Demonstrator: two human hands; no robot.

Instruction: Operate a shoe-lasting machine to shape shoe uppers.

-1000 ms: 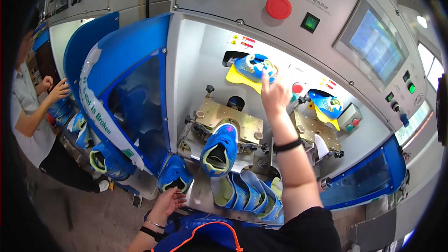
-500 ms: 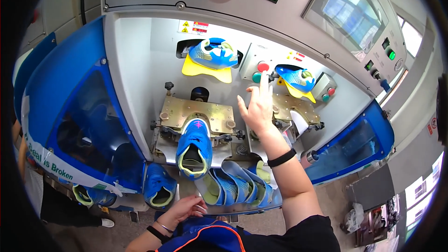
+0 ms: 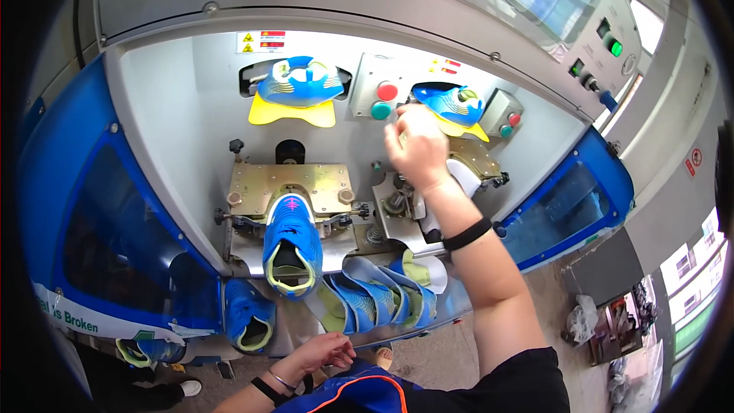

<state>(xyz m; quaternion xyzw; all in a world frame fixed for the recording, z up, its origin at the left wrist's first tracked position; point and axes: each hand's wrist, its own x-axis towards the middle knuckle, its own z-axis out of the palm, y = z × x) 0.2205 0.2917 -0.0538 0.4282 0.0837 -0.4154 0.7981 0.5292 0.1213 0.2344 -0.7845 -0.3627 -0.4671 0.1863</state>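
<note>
My right hand (image 3: 419, 147) is raised inside the machine, in front of the right-hand shoe upper (image 3: 451, 105) on its yellow pad. Its fingers are bent and smeared by motion. Just left of it sits a button box with a red button (image 3: 387, 91) and a green button (image 3: 381, 111). My left hand (image 3: 330, 350) hangs low by the front ledge with loosely curled fingers and nothing seen in it. Nearby, a blue shoe upper (image 3: 292, 241) sits toe-in at the left clamp's metal plate (image 3: 252, 181). Several blue uppers (image 3: 375, 298) lie in a row on the ledge.
Another blue upper (image 3: 249, 317) rests at the ledge's left end. Behind the left clamp, a blue upper (image 3: 302, 84) is fitted over a yellow pad. Blue-framed side windows (image 3: 138, 222) flank the machine. Beneath the right forearm is a white shoe-shaped part (image 3: 464, 177).
My right hand has drawn its outstretched finger back from the red button, and its fingers are now bent. The view has shifted, so the machine appears farther left. My left hand's fingers are more curled.
</note>
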